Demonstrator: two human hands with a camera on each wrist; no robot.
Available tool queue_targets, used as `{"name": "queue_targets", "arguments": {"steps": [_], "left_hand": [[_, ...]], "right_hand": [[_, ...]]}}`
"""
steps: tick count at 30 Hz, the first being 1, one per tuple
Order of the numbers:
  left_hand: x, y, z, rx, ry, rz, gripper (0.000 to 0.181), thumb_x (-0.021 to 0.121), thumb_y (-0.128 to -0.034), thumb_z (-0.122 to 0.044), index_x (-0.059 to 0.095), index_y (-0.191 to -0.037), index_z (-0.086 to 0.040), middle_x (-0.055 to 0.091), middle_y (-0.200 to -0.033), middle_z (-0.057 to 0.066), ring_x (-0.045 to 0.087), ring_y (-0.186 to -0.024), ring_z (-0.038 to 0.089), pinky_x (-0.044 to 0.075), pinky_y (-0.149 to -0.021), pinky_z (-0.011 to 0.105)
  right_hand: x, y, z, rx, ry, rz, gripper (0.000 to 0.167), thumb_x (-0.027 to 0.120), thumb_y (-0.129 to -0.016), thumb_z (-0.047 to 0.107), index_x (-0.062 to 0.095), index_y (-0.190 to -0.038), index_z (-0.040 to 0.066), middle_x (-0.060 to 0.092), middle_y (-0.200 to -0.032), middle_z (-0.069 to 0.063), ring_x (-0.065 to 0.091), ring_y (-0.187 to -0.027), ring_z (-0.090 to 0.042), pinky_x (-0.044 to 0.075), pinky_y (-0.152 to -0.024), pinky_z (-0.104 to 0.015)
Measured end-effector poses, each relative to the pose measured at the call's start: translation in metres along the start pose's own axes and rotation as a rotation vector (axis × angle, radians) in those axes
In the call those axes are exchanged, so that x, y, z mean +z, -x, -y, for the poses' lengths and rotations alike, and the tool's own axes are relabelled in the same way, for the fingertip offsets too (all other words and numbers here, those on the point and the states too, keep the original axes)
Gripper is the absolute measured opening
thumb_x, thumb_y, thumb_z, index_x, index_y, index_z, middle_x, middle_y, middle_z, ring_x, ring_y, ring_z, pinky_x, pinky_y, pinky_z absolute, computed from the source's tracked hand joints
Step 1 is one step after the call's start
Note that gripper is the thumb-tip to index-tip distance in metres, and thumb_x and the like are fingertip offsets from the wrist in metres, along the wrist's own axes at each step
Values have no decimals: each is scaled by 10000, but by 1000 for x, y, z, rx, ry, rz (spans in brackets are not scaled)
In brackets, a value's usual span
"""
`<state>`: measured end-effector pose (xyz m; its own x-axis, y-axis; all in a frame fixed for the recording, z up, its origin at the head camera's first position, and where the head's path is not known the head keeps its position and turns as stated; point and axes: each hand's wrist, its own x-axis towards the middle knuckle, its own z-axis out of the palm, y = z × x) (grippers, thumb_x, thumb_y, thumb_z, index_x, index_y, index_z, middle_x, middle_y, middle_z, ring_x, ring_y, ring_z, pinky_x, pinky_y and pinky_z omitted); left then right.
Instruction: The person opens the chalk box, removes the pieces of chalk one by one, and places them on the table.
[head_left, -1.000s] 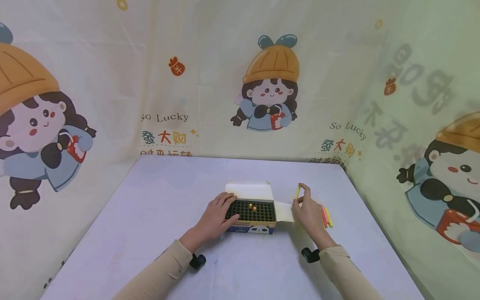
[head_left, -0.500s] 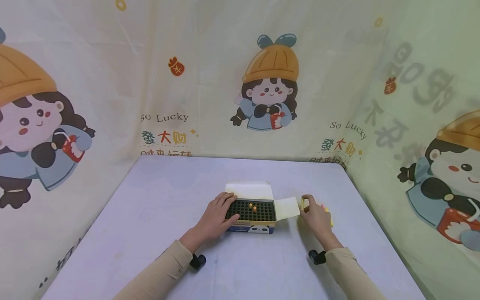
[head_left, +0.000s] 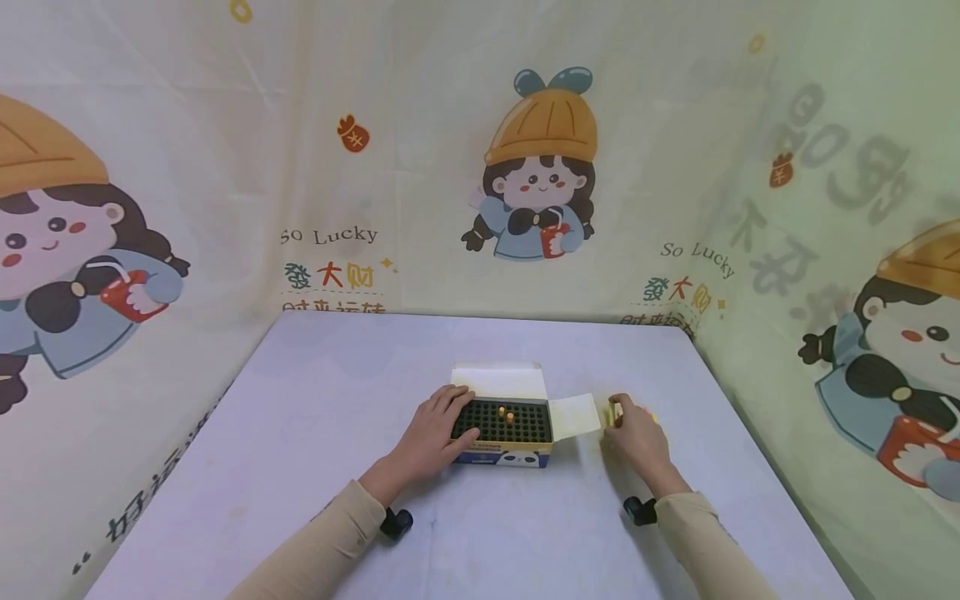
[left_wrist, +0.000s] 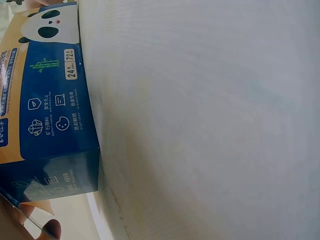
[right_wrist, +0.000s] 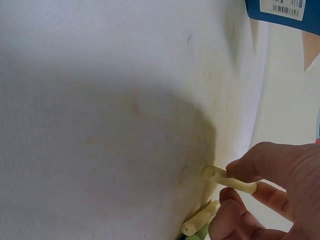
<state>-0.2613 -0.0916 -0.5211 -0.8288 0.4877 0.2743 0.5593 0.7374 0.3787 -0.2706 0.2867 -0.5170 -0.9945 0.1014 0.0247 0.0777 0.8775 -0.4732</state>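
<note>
A chalk box (head_left: 480, 457), blue and orange with a panda print, lies with its lid flaps spread out. Its black tray (head_left: 483, 430) is full of holes, and two orange chalk ends (head_left: 510, 417) poke up from it. My left hand (head_left: 427, 429) holds the box at its left end, thumb over the front edge. To the right of the box, my right hand (head_left: 641, 442) pinches a pale yellow chalk stick (right_wrist: 231, 181) between thumb and fingers. Just below that hand, another yellow chalk (right_wrist: 200, 220) and a green chalk (right_wrist: 196, 234) lie on the table.
The box's white side flap (head_left: 574, 416) sticks out towards my right hand, and a white back flap (head_left: 498, 381) lies behind the tray. Pink and yellow chalk ends (head_left: 651, 414) show past the right hand. A printed curtain (head_left: 435, 192) surrounds the white table (head_left: 337, 375).
My right hand has moved right and lower with the yellow chalk, away from the side flap, which has swung up a little. The left hand stays on the box.
</note>
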Motion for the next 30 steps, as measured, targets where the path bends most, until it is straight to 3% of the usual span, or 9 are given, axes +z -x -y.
{"name": "queue_targets", "arguments": {"steps": [10, 23, 30], "left_hand": [[0, 0, 0, -6, -9, 7, 695, 481, -1076, -525, 340, -1621, -118, 351, -1643, 121, 270, -1551, 340, 301, -1203, 608], [-1, 1, 1, -10, -10, 16, 693, 478, -1076, -526, 336, -1623, -126, 347, -1644, 120, 268, -1551, 338, 299, -1204, 607], [-4, 1, 0, -10, -8, 17, 694, 469, -1076, -538, 333, -1625, -136, 345, -1645, 108, 268, -1553, 328, 305, -1202, 601]], "right_hand": [[-4, 3, -6, -17, 31, 24, 391, 622, -837, 56, 640, -1217, -35, 623, -1063, -258, 589, -786, -309, 503, -639, -442], [0, 2, -12, -15, 37, 27, 362, 589, -878, 41, 634, -1228, -41, 617, -1038, -249, 560, -773, -298, 481, -619, -433], [-6, 2, -3, -23, 29, 7, 378, 590, -891, 66, 628, -1246, -58, 607, -1046, -247, 577, -820, -306, 502, -679, -464]]}}
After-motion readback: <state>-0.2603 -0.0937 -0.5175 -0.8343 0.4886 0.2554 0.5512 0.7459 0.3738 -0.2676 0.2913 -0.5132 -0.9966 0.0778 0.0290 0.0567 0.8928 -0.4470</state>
